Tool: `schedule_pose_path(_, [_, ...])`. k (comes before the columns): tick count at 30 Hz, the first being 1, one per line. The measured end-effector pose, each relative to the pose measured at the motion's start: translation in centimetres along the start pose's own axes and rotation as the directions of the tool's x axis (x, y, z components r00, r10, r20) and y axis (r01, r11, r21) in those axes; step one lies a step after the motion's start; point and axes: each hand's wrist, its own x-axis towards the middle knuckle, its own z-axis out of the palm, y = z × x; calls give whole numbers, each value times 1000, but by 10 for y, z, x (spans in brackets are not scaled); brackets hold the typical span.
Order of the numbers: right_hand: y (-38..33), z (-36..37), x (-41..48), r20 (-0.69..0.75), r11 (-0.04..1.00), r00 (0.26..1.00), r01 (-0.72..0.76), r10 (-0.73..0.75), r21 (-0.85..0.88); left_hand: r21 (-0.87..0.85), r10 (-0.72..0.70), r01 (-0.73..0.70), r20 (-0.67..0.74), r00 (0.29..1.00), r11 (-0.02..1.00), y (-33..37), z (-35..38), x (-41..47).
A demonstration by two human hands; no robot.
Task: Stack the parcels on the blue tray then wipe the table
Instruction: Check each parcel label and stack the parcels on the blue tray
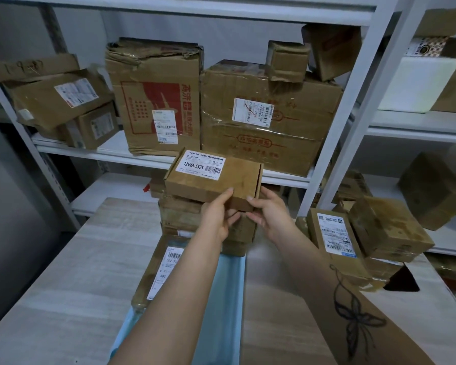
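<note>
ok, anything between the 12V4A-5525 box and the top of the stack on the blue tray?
Nothing visible. The left hand and right hand pinch the near edge of the 12V4A-5525 box right over the parcel stack on the blue tray. Only their own fingers lie under that edge.

You get dim, cool indoor light, soft sheen on the surface (269, 285), heavy shadow at your far left, shelf posts (353, 104) bowed by wide-angle distortion, edges slightly soft.

Two hands (217, 219) (270, 214), one tray (232, 299), many parcels (213, 180)
</note>
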Motion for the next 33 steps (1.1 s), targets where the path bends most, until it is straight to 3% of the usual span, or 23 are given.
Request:
schedule_pose_path(5, [-6, 5, 8, -60, 999, 997, 36, -38, -37, 165, -70, 67, 13, 997, 984, 10, -5, 8])
schedule_pose_path(15, [-2, 5, 9, -42, 971, 993, 103, -115, -216, 419, -34, 64, -79, 996, 906, 16, -12, 10])
schedule_pose_path(25, [-1, -14, 1, -12, 973, 997, 78, -82, -216, 407, 125, -75, -99, 987, 910, 3, 5, -11])
schedule_pose_path(33, [-7, -65, -12, -70, 964, 994, 57, -78, -258, 347, 264, -271, 68, 962, 898, -41, 55, -38])
